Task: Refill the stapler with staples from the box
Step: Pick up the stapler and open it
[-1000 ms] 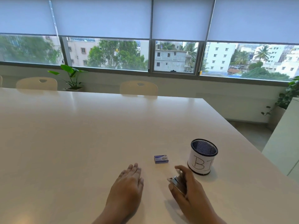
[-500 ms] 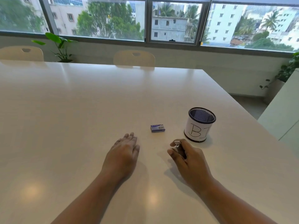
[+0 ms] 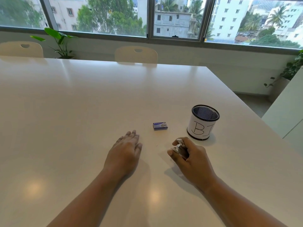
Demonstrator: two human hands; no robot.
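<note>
Still stapler (image 3: 179, 147) in right hand (image 3: 191, 158).

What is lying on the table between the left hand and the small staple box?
Nothing: in the head view, only bare white table separates the left hand from the staple box.

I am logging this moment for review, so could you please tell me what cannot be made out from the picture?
- Stapler, head view: mostly covered by the right hand, so whether it is open or loaded cannot be told.
- Staple box: too small to read its print; contents hidden.
- Mesh cup: its lettering curves out of sight, and its bottom is hidden.
- Left hand: palm side hidden.
</note>
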